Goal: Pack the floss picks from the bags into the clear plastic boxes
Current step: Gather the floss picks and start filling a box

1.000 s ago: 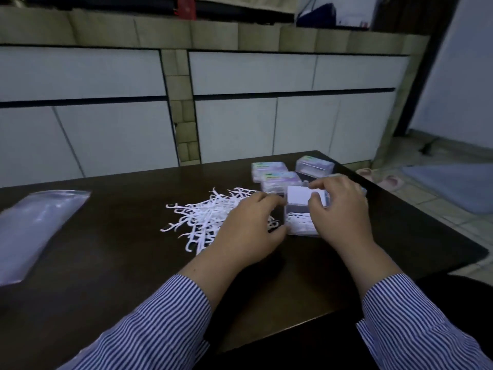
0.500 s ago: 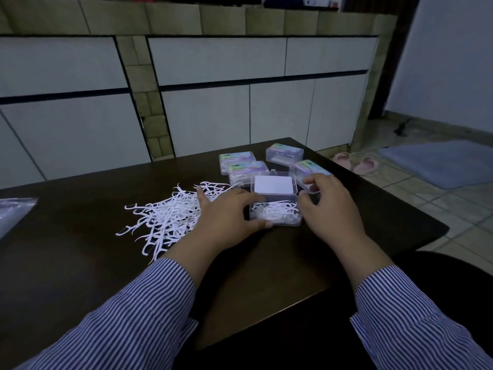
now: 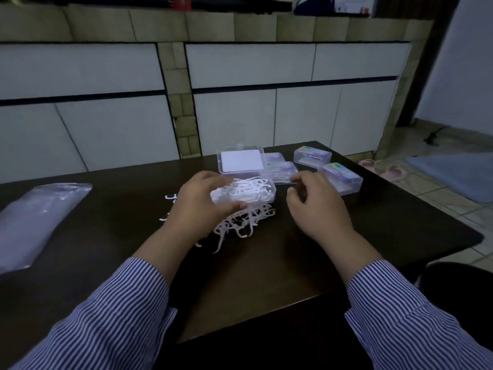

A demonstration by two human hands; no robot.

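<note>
The dark table [image 3: 386, 231] fills the lower view, its left and near edges cut off by the frame. On its far left lies a clear plastic bag [image 3: 34, 222], cut off at the left edge; what it holds is hard to make out. Both forearms wear striped sleeves [image 3: 106, 316], and they too are cut off at the bottom of the view.

The left hand [image 3: 197, 209] reaches forward with fingers curled round the left side of the open clear box [image 3: 253, 194], thumb against its near wall, gripping it. This hand hides the box's left wall and much of the loose pile of floss picks [image 3: 240, 225] that lies on the table beneath and in front of the box; only a few picks show to the hand's left. The box is filled with white floss picks, and its lid [image 3: 240, 161] stands open behind it, a white card showing in it.

The right hand [image 3: 317, 206] hovers just right of the box, fingers loosely curled and apart, holding nothing.

Behind it stand 4 closed boxes [image 3: 342, 177] with coloured labels; 2 are partly hidden by the lid, and their print is too blurred to read.
</note>
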